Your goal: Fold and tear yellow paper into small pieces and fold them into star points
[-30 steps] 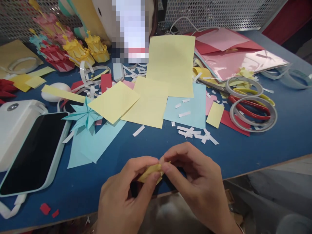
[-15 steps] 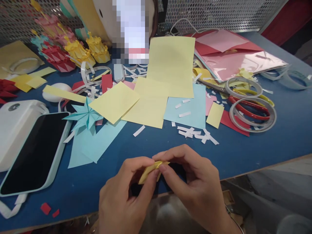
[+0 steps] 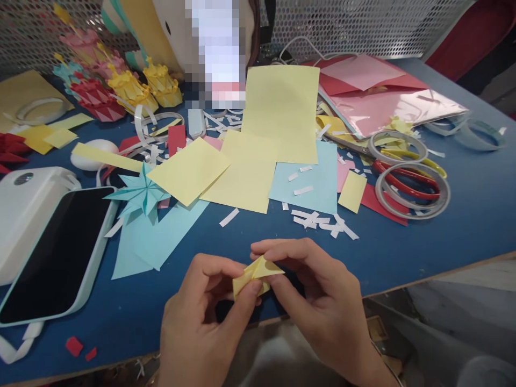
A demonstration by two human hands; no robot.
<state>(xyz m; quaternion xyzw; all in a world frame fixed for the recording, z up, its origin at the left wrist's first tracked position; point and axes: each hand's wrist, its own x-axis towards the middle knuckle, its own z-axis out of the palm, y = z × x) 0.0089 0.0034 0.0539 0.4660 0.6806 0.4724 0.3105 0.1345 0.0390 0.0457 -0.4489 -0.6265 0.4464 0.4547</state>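
Observation:
Near the table's front edge, a small piece of folded yellow paper [image 3: 258, 273] is pinched between both hands. My left hand [image 3: 209, 306] grips its left side, thumb on the near face. The fingers of my right hand [image 3: 318, 295] close on its right side, where a pointed flap shows. Parts of the paper are hidden behind the fingertips. Beyond the hands lie white paper strips [image 3: 310, 219], a light blue sheet [image 3: 306, 188] and several yellow sheets [image 3: 250, 183]. A light blue folded paper star [image 3: 145, 189] sits to the left.
On the left are a phone [image 3: 56, 258] and a white device [image 3: 32, 209]. Red-handled scissors [image 3: 407, 180] and tape rolls [image 3: 445, 196] lie on the right. Folded paper cakes [image 3: 97, 97] stand at the back left, a plastic packet of paper [image 3: 403, 110] at the back right.
The folded yellow paper has tilted, so more of its face and a pointed flap now show. My fingers have shifted slightly on it. The camera view has moved a little.

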